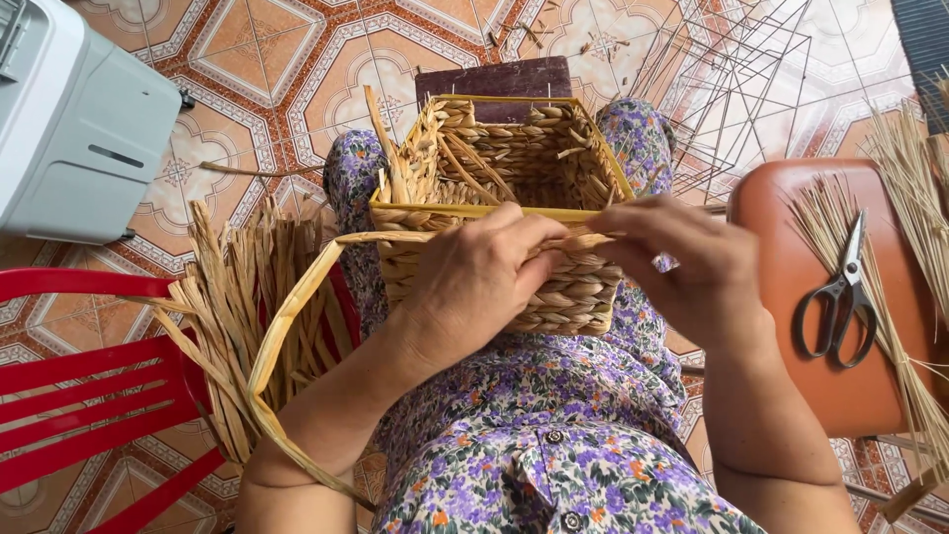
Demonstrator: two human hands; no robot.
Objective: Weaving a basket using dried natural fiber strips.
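We've got the woven basket [514, 188] on our lap, holding only loose straw ends. Left hand [479, 282] and right hand [682, 262] both pinch closed on the straw strand [297, 307] at its near rim.

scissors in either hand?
No: the scissors lie on the orange stool, apart from both hands working a strand at the basket.

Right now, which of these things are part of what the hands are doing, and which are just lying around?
In use:
left hand and right hand, pinching a flat straw strand
woven basket on the lap
bundle of straw strips beside it

Lying about:
scissors on the orange stool
grey machine
red chair
wire frames
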